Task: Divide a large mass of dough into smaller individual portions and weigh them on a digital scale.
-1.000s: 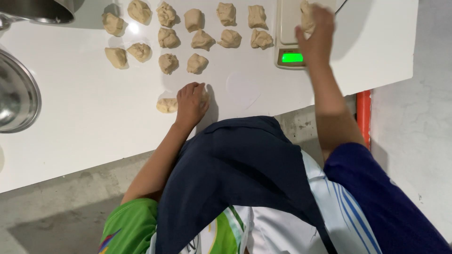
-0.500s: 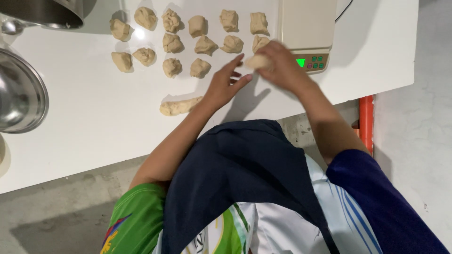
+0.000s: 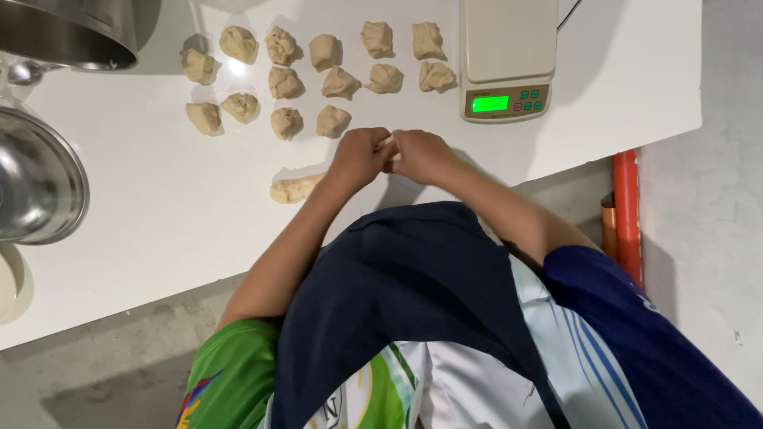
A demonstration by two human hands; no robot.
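Both hands, left [image 3: 359, 156] and right [image 3: 421, 154], pinch a soft dough piece [image 3: 388, 146] between closed fingers; scale [image 3: 507, 57] at one o'clock; it likely tears easily, best gripped end-on.

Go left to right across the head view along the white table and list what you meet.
Steel bowl → dough pieces in rows → left hand → right hand, both closed on a small dough piece → kitchen scale → red pipe.
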